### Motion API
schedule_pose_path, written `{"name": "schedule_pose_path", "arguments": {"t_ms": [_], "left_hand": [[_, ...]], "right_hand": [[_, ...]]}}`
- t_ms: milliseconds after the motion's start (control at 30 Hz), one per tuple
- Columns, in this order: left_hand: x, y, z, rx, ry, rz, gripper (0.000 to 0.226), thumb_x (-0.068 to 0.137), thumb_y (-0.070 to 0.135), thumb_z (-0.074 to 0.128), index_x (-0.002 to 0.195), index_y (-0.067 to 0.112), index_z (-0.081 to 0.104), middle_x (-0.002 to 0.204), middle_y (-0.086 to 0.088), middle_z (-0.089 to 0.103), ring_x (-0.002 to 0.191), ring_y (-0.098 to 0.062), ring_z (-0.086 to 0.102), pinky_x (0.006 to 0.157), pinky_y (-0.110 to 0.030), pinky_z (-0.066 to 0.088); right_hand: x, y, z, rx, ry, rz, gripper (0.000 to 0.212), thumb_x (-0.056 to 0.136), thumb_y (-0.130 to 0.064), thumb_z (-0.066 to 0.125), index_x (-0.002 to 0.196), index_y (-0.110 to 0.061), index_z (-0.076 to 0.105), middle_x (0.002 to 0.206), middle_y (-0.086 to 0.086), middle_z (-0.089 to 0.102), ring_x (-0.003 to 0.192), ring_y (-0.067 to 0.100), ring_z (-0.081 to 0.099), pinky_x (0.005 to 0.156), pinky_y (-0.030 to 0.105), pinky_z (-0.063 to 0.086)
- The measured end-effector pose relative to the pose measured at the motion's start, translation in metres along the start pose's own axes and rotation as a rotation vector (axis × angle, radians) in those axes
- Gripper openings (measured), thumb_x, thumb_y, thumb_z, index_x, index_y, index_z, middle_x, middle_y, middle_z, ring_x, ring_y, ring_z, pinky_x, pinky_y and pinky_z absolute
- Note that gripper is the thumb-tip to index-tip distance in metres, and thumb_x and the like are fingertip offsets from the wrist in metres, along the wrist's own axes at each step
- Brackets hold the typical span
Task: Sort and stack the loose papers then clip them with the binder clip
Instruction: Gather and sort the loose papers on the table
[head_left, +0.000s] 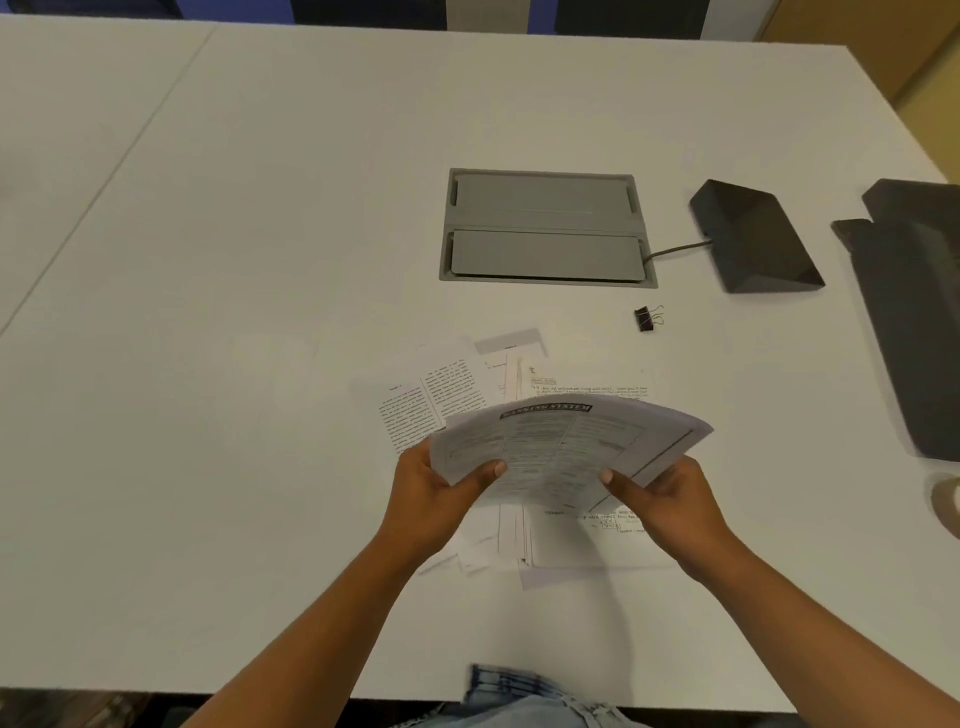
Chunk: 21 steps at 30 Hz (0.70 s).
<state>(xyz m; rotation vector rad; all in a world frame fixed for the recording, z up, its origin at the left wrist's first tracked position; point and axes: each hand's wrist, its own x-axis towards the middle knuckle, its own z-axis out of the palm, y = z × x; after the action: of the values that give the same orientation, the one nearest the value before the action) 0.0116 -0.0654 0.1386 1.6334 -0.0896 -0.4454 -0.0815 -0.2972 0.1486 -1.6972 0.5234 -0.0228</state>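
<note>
Both hands hold a small sheaf of white printed paper sheets lifted off the white bench, above the loose pile of printed white papers that lies spread flat underneath. The left hand pinches the sheaf's near left corner, thumb on top and fingers beneath; the right hand grips its near right edge the same way. The sheaf bows upward in the middle, and a dark banner heading runs across its far edge, turned away from the person.

The small black binder clip with wire handles lies on the bench just beyond the pile's far right corner, apart from the papers and from both hands. Beyond the pile sits a grey rectangular hatch with two flaps, set flush in the bench. A dark grey wedge-shaped box stands right of the hatch, joined to it by a cable.
</note>
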Motion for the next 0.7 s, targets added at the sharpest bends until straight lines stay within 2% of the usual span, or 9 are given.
{"name": "schedule_pose_path", "arguments": {"t_ms": [67,133,200,267,367,433,567,700], "left_hand": [[0.003,-0.003,0.002,0.020,-0.043,-0.040,0.042,0.082,0.018,0.079,0.119,0.033,0.065,0.115,0.003,0.071,0.107,-0.017,0.067,0.083,-0.028,0.061],[0.005,-0.005,0.004,0.050,-0.071,-0.075,0.036,0.086,0.020,0.075,0.114,0.038,0.064,0.113,0.006,0.072,0.106,-0.015,0.068,0.079,-0.022,0.060],[0.005,-0.004,0.004,0.020,-0.044,-0.104,0.026,0.087,0.019,0.073,0.108,0.035,0.068,0.105,0.008,0.076,0.101,-0.016,0.072,0.076,-0.021,0.060],[0.006,0.000,0.003,-0.065,0.003,-0.133,0.019,0.087,0.018,0.074,0.104,0.025,0.073,0.098,0.002,0.080,0.094,-0.020,0.076,0.073,-0.026,0.062],[0.005,0.013,0.002,-0.170,0.066,-0.158,0.021,0.085,0.016,0.074,0.106,0.021,0.073,0.097,0.003,0.080,0.087,-0.017,0.078,0.069,-0.030,0.063],[0.004,0.019,0.001,-0.210,0.052,-0.185,0.025,0.085,0.017,0.074,0.110,0.020,0.072,0.100,0.002,0.080,0.088,-0.017,0.078,0.070,-0.032,0.063],[-0.007,0.015,0.000,-0.172,-0.022,-0.284,0.032,0.089,0.025,0.070,0.120,0.020,0.068,0.110,-0.001,0.078,0.097,-0.020,0.076,0.082,-0.043,0.062],[-0.021,0.008,-0.010,-0.169,0.028,-0.313,0.025,0.092,0.021,0.067,0.116,0.016,0.068,0.102,-0.004,0.080,0.089,-0.025,0.078,0.075,-0.042,0.064]], "right_hand": [[0.002,0.004,0.002,-0.032,-0.048,0.029,0.034,0.086,-0.010,0.069,0.116,-0.026,0.064,0.107,-0.013,0.072,0.097,0.000,0.068,0.075,0.014,0.054],[0.003,0.011,0.004,-0.067,-0.084,0.060,0.035,0.087,-0.015,0.070,0.119,-0.029,0.063,0.112,-0.011,0.072,0.101,0.003,0.068,0.080,0.018,0.055],[0.002,0.015,0.005,-0.067,-0.089,0.077,0.035,0.087,-0.018,0.069,0.118,-0.032,0.063,0.113,-0.012,0.071,0.102,0.002,0.067,0.082,0.019,0.055],[0.002,0.016,0.004,-0.036,-0.084,0.098,0.033,0.088,-0.023,0.067,0.121,-0.027,0.065,0.113,-0.011,0.073,0.104,0.004,0.068,0.084,0.019,0.054],[-0.003,0.010,0.004,0.011,-0.086,0.110,0.032,0.086,-0.031,0.061,0.117,-0.024,0.067,0.107,-0.016,0.075,0.102,0.002,0.069,0.083,0.015,0.053],[-0.005,0.008,0.004,0.030,-0.065,0.101,0.028,0.088,-0.031,0.058,0.113,-0.025,0.069,0.106,-0.014,0.075,0.102,0.004,0.070,0.086,0.020,0.054],[-0.007,0.008,0.005,0.186,-0.043,0.175,0.026,0.095,-0.020,0.054,0.115,-0.013,0.069,0.109,0.003,0.076,0.103,0.020,0.071,0.092,0.038,0.054],[-0.007,0.017,0.004,0.175,-0.141,0.279,0.031,0.098,-0.031,0.049,0.115,-0.015,0.071,0.111,0.004,0.075,0.104,0.020,0.071,0.092,0.037,0.052]]}}
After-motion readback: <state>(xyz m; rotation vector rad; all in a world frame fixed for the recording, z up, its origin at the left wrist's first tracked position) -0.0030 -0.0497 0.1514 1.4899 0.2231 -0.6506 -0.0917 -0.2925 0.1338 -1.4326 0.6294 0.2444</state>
